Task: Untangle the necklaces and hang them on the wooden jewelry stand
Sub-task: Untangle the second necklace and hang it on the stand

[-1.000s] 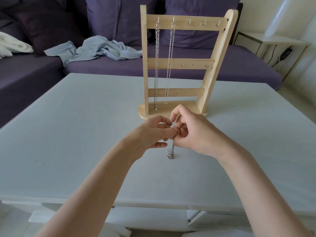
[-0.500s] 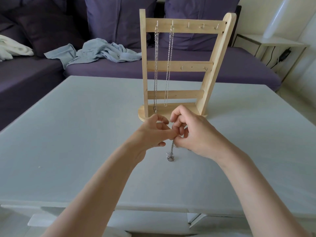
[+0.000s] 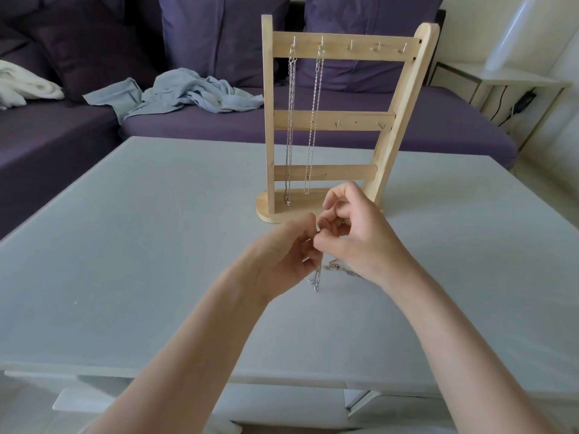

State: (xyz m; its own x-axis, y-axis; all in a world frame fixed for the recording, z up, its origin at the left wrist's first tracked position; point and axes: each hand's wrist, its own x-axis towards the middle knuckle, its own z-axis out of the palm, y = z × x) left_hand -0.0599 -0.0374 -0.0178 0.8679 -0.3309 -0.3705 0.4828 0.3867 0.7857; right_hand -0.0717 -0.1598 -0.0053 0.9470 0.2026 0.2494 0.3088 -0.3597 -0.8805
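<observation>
Between your two hands, just in front of the wooden jewelry stand [image 3: 341, 120], the fine silver chain [image 3: 317, 278] is pinched from both sides. Your left hand [image 3: 282, 258] has its fingers curled with the tips closed on the chain, and your right hand [image 3: 357, 236] is curled too, its thumb and fingertips meeting your left at the same spot. From that shared grip the chain drops to the table [image 3: 156, 245], its clasp end dangling just below.

Just beside your right wrist, a second, rosier chain [image 3: 341, 270] lies on the table, and I cannot tell whether it is free of the silver one. If it is not, pulling your hands apart hard would likely cinch a knot tighter or strain a link. Lifting too soon could drag it along.

Beyond your grip, two necklaces [image 3: 302, 120] already hang from the top bar's left hooks. Reaching up carelessly, you could brush them and snag the new chain, or tip the light stand.
</observation>
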